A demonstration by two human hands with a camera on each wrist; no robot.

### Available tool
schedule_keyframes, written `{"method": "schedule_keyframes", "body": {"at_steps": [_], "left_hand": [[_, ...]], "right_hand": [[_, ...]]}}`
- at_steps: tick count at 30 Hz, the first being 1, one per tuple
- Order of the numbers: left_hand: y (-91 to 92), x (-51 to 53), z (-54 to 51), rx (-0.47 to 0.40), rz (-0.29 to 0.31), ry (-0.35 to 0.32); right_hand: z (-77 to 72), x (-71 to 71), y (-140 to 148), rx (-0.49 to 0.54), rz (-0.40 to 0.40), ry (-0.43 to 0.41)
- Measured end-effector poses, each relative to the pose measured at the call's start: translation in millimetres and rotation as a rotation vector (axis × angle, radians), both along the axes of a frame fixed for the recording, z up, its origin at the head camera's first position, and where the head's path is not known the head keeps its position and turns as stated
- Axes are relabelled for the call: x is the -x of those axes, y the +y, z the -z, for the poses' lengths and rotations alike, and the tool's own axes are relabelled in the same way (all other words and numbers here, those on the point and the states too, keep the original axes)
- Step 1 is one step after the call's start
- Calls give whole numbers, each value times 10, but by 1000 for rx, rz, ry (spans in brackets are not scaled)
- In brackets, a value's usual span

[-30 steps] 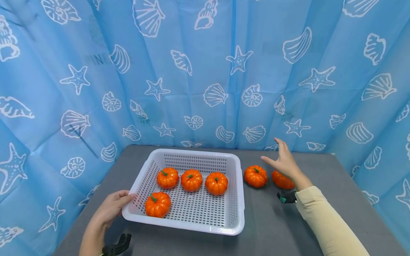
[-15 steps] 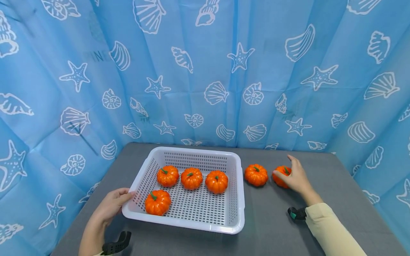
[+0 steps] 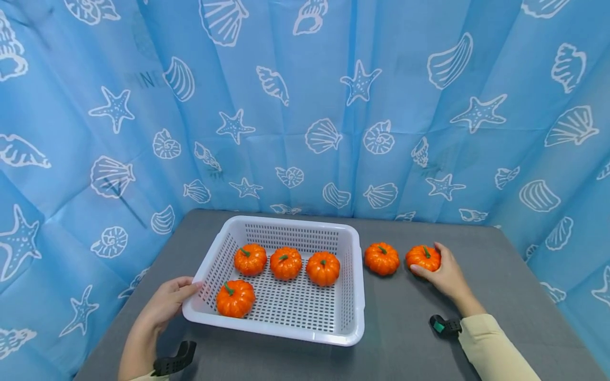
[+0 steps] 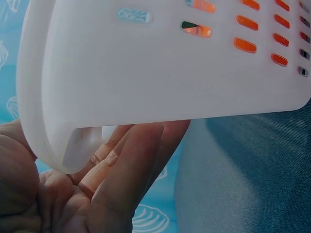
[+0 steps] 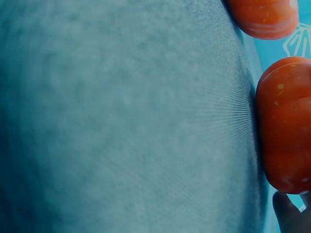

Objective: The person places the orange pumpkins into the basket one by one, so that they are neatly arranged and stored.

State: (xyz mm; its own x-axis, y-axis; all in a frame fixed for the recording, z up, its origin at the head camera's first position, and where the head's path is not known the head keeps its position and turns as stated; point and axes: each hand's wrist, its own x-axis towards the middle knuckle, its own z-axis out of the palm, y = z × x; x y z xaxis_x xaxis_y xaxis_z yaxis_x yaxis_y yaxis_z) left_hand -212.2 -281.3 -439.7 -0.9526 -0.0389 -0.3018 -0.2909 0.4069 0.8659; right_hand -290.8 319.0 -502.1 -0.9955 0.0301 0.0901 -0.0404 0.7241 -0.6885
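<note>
My left hand (image 3: pixel 164 302) holds the left rim of a white plastic basket (image 3: pixel 271 327), thumb over the top. In the left wrist view, the fingers (image 4: pixel 129 165) curl beneath the basket's lip. Several small orange pumpkins with green stems lie inside, one of them a pumpkin (image 3: pixel 235 299) near the front left. Right of the basket, my right hand (image 3: pixel 448 275) has its thumb and fingers around the outermost pumpkin (image 3: pixel 423 258), which rests on the table. The right wrist view shows a dark fingertip at that pumpkin's lower edge; most of the hand is out of that view.
Another orange pumpkin (image 3: pixel 382 259) stands on the grey table (image 3: pixel 400 338) between the basket and the right hand. A blue curtain (image 3: pixel 305 106) with white shell prints hangs behind the table and along both sides.
My right hand has come down from above the outermost pumpkin, moved round to its right side and closed its fingers around it. The left hand stays on the basket rim.
</note>
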Motion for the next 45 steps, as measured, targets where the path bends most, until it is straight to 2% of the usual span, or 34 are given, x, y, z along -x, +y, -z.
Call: {"method": "schedule_keyframes", "body": {"at_steps": [5, 16, 30, 45], "left_hand": [[6, -8, 7, 4, 3, 12], [-6, -9, -2, -11, 13, 16], [31, -34, -35, 3, -15, 12], [31, -35, -24, -9, -17, 31]], "right_hand": [[28, -9, 4, 21, -15, -38], [61, 23, 16, 31, -23, -61], [130, 64, 52, 35, -24, -42], [86, 38, 36, 36, -7, -56]]}}
